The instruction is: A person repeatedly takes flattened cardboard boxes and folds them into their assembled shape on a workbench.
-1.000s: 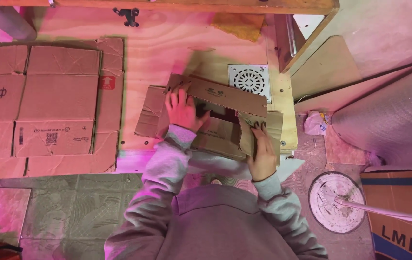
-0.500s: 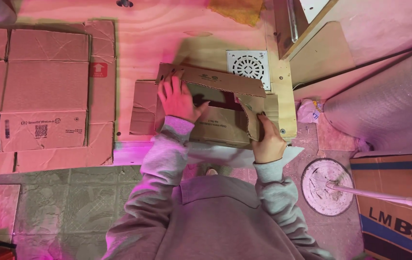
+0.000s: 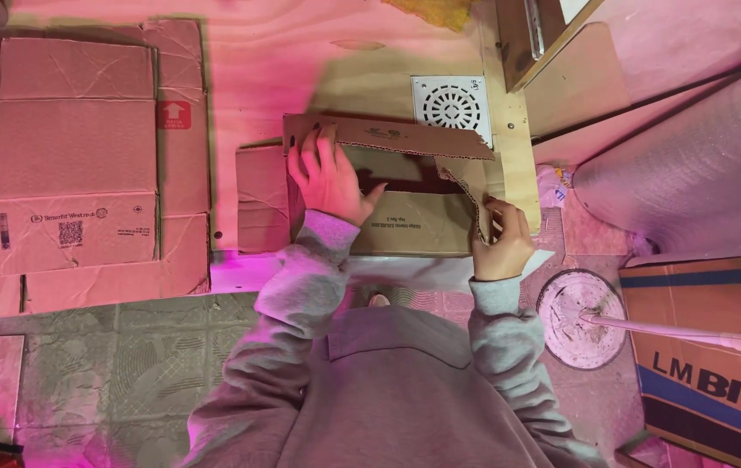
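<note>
As I catalogue from the left: flattened cardboard sheets (image 3: 76, 156) lie spread on the plywood floor (image 3: 249, 61), then my left hand (image 3: 329, 178), fingers splayed wide and pressed flat on the brown cardboard box (image 3: 405, 221) in front of me. Since a moment ago the long top flap (image 3: 388, 136) has swung up and squared off; my right hand (image 3: 499, 245) pinches the torn side flap (image 3: 473, 186), so the box seems partly formed. Right: white floor vent (image 3: 450, 102), round disc (image 3: 580, 316), printed carton (image 3: 708, 355).
</note>
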